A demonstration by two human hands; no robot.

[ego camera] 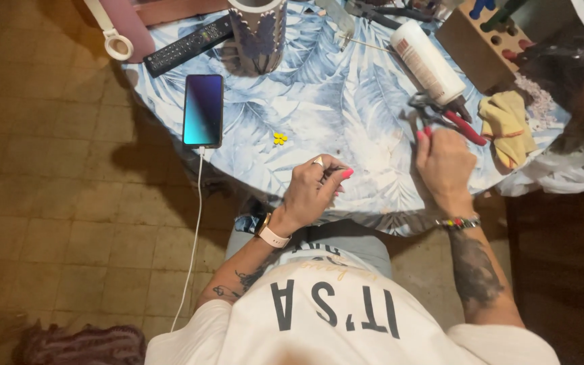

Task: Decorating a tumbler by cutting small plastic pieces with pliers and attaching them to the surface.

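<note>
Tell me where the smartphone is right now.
In the head view, the smartphone lies on the left part of the leaf-print tablecloth, below the black remote control, with a white cable hanging from it.

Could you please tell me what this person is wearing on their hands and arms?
The left hand has a ring, bright pink nails and a pale pink-strapped wristwatch. The right hand has pink nails and a multicoloured beaded bracelet. Both forearms carry dark tattoos; white short sleeves end above them.
</note>
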